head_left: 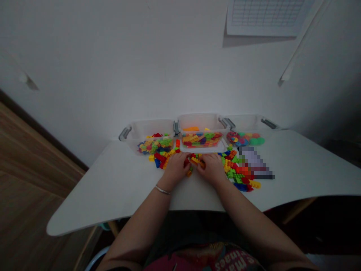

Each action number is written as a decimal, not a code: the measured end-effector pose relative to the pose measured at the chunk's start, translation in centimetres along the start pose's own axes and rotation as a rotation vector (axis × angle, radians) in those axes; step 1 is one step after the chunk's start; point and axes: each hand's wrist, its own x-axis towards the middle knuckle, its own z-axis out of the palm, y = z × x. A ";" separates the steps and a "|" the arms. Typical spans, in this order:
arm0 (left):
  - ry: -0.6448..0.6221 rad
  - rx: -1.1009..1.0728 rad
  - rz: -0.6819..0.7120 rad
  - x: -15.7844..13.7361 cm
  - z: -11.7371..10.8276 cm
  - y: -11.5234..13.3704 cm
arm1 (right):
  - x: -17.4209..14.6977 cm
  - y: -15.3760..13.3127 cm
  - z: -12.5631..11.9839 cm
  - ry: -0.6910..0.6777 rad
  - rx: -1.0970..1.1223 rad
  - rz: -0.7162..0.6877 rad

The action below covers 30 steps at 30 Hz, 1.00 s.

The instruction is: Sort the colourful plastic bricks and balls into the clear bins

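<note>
My two hands are close together over the white table, among scattered plastic toy bricks. Between them is a long orange-yellow toy brick (197, 162), slanting down to the right. My right hand (211, 165) has its fingers and thumb closed on the right end of this brick. My left hand (178, 166), with curled fingers, grips at its left end. Red shows by the left fingertips, partly covered by the hand. A few small yellow and green bricks (189, 172) are just below the left fingers. More loose bricks (230, 165) spread beside my right hand.
Three clear plastic bins stand along the wall: the left bin (152, 126) and middle bin (201, 118) hold bricks, the right bin (244, 119) coloured balls and other toys. A pixelated flat object (255, 162) lies on the right of the white table (121, 188).
</note>
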 end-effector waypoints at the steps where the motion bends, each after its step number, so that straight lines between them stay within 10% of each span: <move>1: -0.004 -0.020 0.008 0.0 0.0 -0.1 | 0.0 0.0 0.1 0.001 0.013 -0.001; 18: 0.016 -0.011 0.026 0.2 -0.2 -0.2 | 0.3 1.0 0.9 0.186 0.397 -0.049; 26: 0.014 -0.016 -0.027 -0.1 -0.4 -0.7 | 6.2 2.3 -2.5 0.556 0.527 -0.020; 30: 0.017 -0.020 -0.033 -0.4 -0.5 -1.0 | 10.0 3.2 -3.3 0.499 0.430 -0.002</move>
